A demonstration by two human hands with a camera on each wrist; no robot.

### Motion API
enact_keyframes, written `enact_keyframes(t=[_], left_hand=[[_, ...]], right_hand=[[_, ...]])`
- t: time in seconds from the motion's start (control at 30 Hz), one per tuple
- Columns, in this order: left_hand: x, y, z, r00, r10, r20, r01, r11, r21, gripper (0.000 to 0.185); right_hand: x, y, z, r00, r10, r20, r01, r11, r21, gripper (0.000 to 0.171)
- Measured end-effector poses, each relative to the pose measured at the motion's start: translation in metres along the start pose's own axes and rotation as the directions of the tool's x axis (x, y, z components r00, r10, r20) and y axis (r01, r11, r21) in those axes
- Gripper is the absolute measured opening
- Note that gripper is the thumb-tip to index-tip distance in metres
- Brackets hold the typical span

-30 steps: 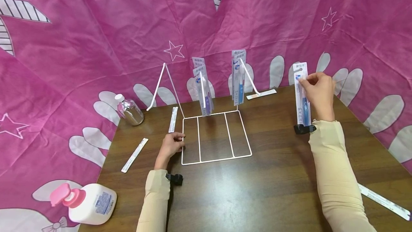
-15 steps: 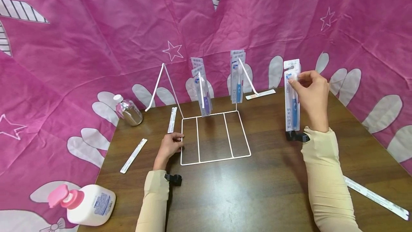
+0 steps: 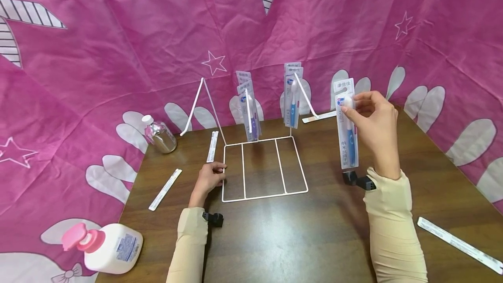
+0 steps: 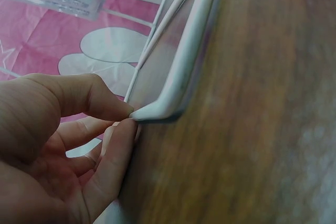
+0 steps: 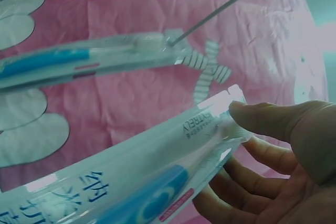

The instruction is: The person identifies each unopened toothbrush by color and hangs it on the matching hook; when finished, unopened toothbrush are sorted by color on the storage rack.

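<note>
the right hand [image 3: 373,119] pinches a packaged toothbrush [image 3: 346,132] upright, now carried left from the table's right edge toward the wire rack [image 3: 264,167]. the left hand [image 3: 208,178] pinches the rack's front left corner, steadying it.

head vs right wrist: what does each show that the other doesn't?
Head only: the left hand pinching a corner of the white wire rack, the clear bottle, the lotion bottle and white strips on the table.
Right wrist only: close print on the pack.
Both: the right hand pinching the toothbrush pack near its top, hanging packs behind.
</note>
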State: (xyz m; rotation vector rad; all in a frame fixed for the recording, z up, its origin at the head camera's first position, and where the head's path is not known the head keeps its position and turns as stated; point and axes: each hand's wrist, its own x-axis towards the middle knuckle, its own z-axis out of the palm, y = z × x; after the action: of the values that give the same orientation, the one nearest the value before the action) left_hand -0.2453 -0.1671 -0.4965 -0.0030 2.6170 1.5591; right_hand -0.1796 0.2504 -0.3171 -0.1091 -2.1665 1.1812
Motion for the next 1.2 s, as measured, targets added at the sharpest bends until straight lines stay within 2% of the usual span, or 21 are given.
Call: enact_keyframes(t=[0.4, 0.63, 0.8, 1.2], left_hand=[[-0.001, 0.001, 0.0, 1.0, 0.006, 0.002, -0.006, 1.0, 0.003, 0.031], [-0.001, 0.001, 0.0, 1.0, 0.004, 0.002, -0.004, 1.0, 0.005, 0.031], [-0.001, 0.002, -0.001, 1.0, 0.001, 0.005, -0.001, 1.0, 0.011, 0.03], [-0.002, 0.0, 0.0, 1.0, 0.014, -0.002, -0.014, 1.0, 0.001, 0.029]], right_hand=[[-0.03, -0.033, -0.013, 0.982, -0.141, 0.123, 0.134, 0.989, 0.062, 0.036], [-0.047, -0.05, -0.02, 0.976, -0.183, 0.117, 0.165, 0.975, 0.149, 0.039], [-0.058, -0.057, -0.02, 0.964, -0.237, 0.119, 0.217, 0.963, 0.162, 0.041], [-0.068, -0.056, -0.006, 0.94, -0.309, 0.148, 0.28, 0.942, 0.187, 0.044]])
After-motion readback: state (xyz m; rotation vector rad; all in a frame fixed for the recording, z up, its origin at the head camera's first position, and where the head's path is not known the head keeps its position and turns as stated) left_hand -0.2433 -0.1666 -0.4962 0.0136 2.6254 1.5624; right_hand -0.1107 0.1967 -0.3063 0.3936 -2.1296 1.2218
